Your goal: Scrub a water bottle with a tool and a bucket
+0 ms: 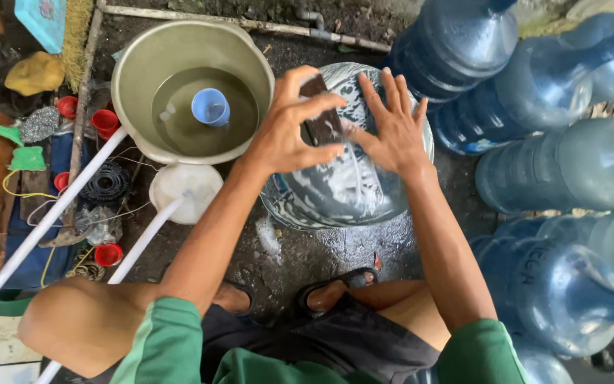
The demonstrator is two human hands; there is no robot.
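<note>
Now both hands on soapy jug

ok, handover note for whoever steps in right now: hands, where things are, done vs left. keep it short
Left hand: pressing a dark scrub pad on the soapy water jug that lies on its side.
Right hand: flat, fingers spread on the jug, steadying it; holds nothing.
Things: basin of water with a blue cup floating in it sits to the left of the jug; other blue jugs stacked at right.
Done: the jug's upper side is covered in suds.
Left: suds not yet rinsed off; underside hidden, cannot tell if scrubbed.
</note>
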